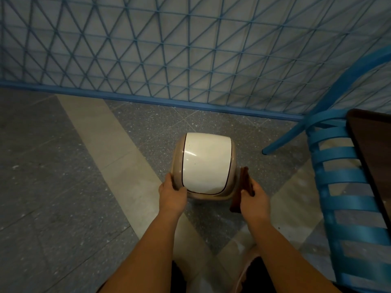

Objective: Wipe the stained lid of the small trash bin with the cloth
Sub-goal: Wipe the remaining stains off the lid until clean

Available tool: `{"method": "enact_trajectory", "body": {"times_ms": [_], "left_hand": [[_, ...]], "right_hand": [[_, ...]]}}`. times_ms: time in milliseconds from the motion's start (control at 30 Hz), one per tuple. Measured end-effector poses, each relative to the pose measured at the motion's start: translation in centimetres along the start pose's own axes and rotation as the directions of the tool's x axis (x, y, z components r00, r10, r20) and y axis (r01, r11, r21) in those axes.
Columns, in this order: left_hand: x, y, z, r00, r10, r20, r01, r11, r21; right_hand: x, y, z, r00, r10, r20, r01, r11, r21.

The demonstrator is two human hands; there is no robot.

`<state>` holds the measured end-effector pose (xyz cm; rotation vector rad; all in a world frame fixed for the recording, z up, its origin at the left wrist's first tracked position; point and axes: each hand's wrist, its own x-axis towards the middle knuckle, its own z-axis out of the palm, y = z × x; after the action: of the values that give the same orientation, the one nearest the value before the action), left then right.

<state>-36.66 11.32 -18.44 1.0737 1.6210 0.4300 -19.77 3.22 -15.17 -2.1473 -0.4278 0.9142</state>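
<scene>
The small trash bin [204, 166] stands on the speckled floor [63, 166] in the middle of the scene, just ahead of the person, with its white lid [206, 162] facing up. The lid's long axis runs near to far, and a few faint specks and a dull patch show on it, mostly toward the near edge.

The left hand [172, 195] grips the near-left corner of the bin, fingers curled around the beige rim, apparently steadying it. The right hand [255, 199] holds the dark brown cloth [243, 190], bunched and pinched in its fingers, pressed against or just beside the bin's right side; whether the cloth actually touches the wall is hard to tell.

What the coming move turns on: the lid lies up and to the left of the cloth, so the right hand, the only one carrying the cloth, likely needs to lift over the right rim and sweep left across the surface while the left hand braces.

A blue slatted chair [347, 178] and a dark table edge [368, 149] stand close on the right, with a blue lattice fence [190, 49] at the far side
</scene>
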Motion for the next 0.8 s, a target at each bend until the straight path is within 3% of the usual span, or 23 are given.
{"method": "enact_trajectory", "body": {"times_ms": [200, 333, 400, 500, 667, 800], "left_hand": [[-0.9, 1.7, -0.6, 0.989, 0.141, -0.041, -0.138, 0.988, 0.064], [-0.4, 3.6, -1.3, 0.955, 0.277, -0.103, -0.274, 0.961, 0.048], [0.9, 5.4, -2.3, 0.928, 0.356, -0.114, -0.347, 0.934, 0.086], [3.6, 8.3, -3.7, 0.880, 0.473, -0.027, -0.458, 0.863, 0.211], [6.9, 10.9, -3.8, 0.797, 0.549, 0.252, -0.604, 0.706, 0.369], [8.5, 10.1, -3.7, 0.777, 0.469, 0.420, -0.629, 0.553, 0.547]], "right_hand": [[-0.8, -1.4, -1.0, 0.983, -0.172, -0.066, 0.178, 0.980, 0.090], [-0.2, -2.2, -1.1, 0.930, -0.366, -0.034, 0.364, 0.929, -0.061], [0.1, -3.3, -0.7, 0.846, -0.533, 0.028, 0.525, 0.823, -0.217], [0.5, -6.2, 0.8, 0.705, -0.688, 0.172, 0.689, 0.606, -0.398], [1.8, -9.8, 4.3, 0.593, -0.697, 0.404, 0.757, 0.312, -0.574], [2.2, -9.4, 5.8, 0.584, -0.612, 0.534, 0.750, 0.155, -0.643]]}}
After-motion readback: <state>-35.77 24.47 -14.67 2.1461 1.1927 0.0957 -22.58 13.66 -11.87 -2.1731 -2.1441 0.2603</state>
